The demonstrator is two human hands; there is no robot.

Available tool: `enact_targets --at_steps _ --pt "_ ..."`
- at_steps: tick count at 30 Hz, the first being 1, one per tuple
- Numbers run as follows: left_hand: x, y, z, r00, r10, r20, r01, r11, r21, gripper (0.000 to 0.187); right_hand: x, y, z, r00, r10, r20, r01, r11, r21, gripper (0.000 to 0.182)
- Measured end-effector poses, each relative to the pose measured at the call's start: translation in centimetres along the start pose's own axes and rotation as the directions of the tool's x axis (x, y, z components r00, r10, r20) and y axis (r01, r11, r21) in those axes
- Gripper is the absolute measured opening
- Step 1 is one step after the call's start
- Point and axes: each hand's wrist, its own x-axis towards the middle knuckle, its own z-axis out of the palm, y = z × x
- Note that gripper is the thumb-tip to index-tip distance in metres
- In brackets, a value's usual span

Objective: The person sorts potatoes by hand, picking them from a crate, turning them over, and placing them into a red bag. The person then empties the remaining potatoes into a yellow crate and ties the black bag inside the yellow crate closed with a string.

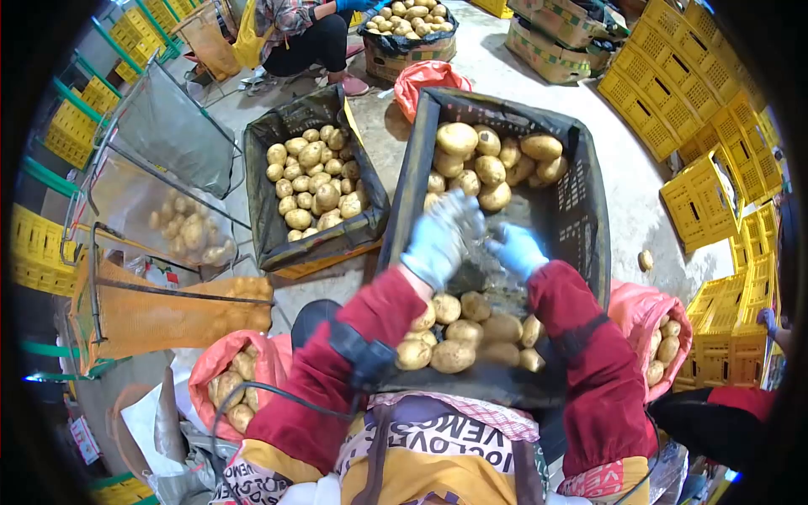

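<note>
In front of me stands a large black crate [589, 210] with potatoes in two groups. Its far end holds one heap of potatoes [490, 170]; nearer my body lies another group of potatoes [454, 357], some blurred. My left hand [442, 240], in a blue glove with a dirty greyish front, is over the crate's left part, just short of the far heap. Motion smears its fingers. My right hand [515, 250], also blue-gloved, hovers over the crate's middle with its fingers apart and no potato showing in it.
To the left stands a black-lined box of potatoes [316, 181]. Red sacks of potatoes [231, 383] [665, 345] flank me. Framed mesh bags [181, 303] hang at left, yellow crates [665, 76] stack at right. A loose potato [645, 260] lies on the floor. Another person [307, 38] crouches at the back.
</note>
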Motion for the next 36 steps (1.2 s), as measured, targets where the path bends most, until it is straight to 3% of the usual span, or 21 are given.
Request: enact_targets --at_steps 1,3,4,5,6,7,9,10,13,15,17,19,21,23,24,25,27,28,31,32,36 --pt "0.1 -2.0 -0.5 0.992 0.081 -0.095 -0.077 0.996 0.051 0.016 1.6 -0.7 -1.3 0.994 0.102 -0.038 -0.101 0.994 0.028 0.046" --pt "1.1 -2.2 -0.1 0.982 0.105 -0.160 -0.019 0.886 0.463 0.018 6.3 0.7 -1.7 0.957 0.103 -0.270 -0.129 0.989 -0.079 0.051" --pt "1.3 -1.9 0.2 0.963 0.265 0.043 -0.205 0.623 0.755 0.020 8.5 1.6 -1.6 0.935 0.135 -0.329 -0.170 0.982 -0.080 0.056" --pt "1.4 -1.3 0.9 0.902 0.331 0.276 -0.364 0.245 0.899 0.021 10.4 1.7 -1.9 0.929 0.151 -0.337 -0.202 0.972 -0.122 0.061" --pt "1.9 -0.7 0.9 0.808 0.393 0.439 -0.454 -0.059 0.889 0.022 12.1 1.6 -1.9 0.925 0.211 -0.316 -0.255 0.961 -0.106 0.065" --pt "2.1 -1.0 1.1 0.820 0.432 0.376 -0.379 -0.083 0.922 0.022 13.6 1.6 -1.9 0.916 0.274 -0.292 -0.311 0.946 -0.090 0.069" --pt "1.4 -0.5 1.7 0.876 0.275 0.396 -0.345 -0.216 0.913 0.024 15.6 1.2 -1.8 0.932 0.286 -0.221 -0.305 0.951 -0.055 0.073" --pt "1.7 -0.7 0.7 0.850 0.232 0.473 -0.370 -0.376 0.850 0.027 15.9 1.3 -1.5 0.941 0.305 -0.143 -0.313 0.949 -0.033 0.078" --pt "1.6 -1.2 -0.2 0.882 0.230 0.411 -0.312 -0.367 0.876 0.029 15.2 3.0 -0.4 0.911 0.321 -0.260 -0.252 0.931 0.266 0.079" --pt "1.4 -0.9 0.7 0.936 0.211 0.281 -0.212 -0.300 0.930 0.029 12.7 3.5 -0.3 0.896 0.364 -0.254 -0.116 0.744 0.658 0.066" --pt "1.7 -0.7 0.3 0.922 0.236 0.307 -0.201 -0.386 0.900 0.030 8.1 3.1 -1.6 0.952 0.281 0.124 -0.160 0.108 0.981 0.057" --pt "2.9 -1.2 -1.5 0.951 0.213 0.225 -0.176 -0.227 0.958 0.031 3.2 3.2 -3.1 0.975 0.003 0.220 -0.218 -0.118 0.969 0.051" --pt "2.9 -1.1 -1.2 0.983 0.127 0.135 -0.144 0.064 0.987 0.033 -1.6 1.9 -3.9 0.975 0.054 0.217 -0.206 -0.160 0.965 0.052" --pt "1.8 -0.2 0.8 0.971 -0.236 -0.024 0.117 0.389 0.914 0.035 -6.3 -2.1 -5.5 0.980 0.134 0.150 -0.112 -0.252 0.961 0.055" --pt "1.5 0.0 1.0 0.928 -0.372 -0.010 0.196 0.465 0.863 0.038 -8.1 -3.2 -5.8 0.967 0.189 0.169 -0.117 -0.258 0.959 0.061" --pt "0.8 -0.1 1.1 0.877 -0.444 0.182 0.113 0.560 0.821 0.044 -9.0 -2.0 -5.2 0.965 0.203 0.164 -0.106 -0.269 0.957 0.061" --pt "-1.3 -0.3 2.4 0.846 -0.525 0.096 0.308 0.627 0.715 0.046 -10.2 0.5 -3.8 0.995 0.021 0.099 -0.095 -0.147 0.985 0.064" --pt "-1.8 0.0 2.6 0.794 -0.606 0.040 0.406 0.579 0.707 0.049 -11.1 0.9 -3.3 0.997 0.023 0.080 -0.076 -0.127 0.989 0.064" --pt "-3.9 -0.9 3.5 0.838 -0.540 0.080 0.286 0.559 0.778 0.052 -12.3 0.3 -2.9 0.997 -0.020 0.070 -0.071 -0.070 0.995 0.057" --pt "-3.8 -1.2 3.1 0.803 -0.585 0.113 0.363 0.631 0.685 0.054 -12.5 0.0 -2.8 1.000 0.024 0.018 -0.018 -0.009 1.000 0.052" --pt "-4.3 -1.7 2.3 0.800 -0.547 0.245 0.370 0.773 0.516 0.051 -12.4 1.0 -2.9 0.999 0.019 -0.049 0.051 -0.085 0.995 0.041"
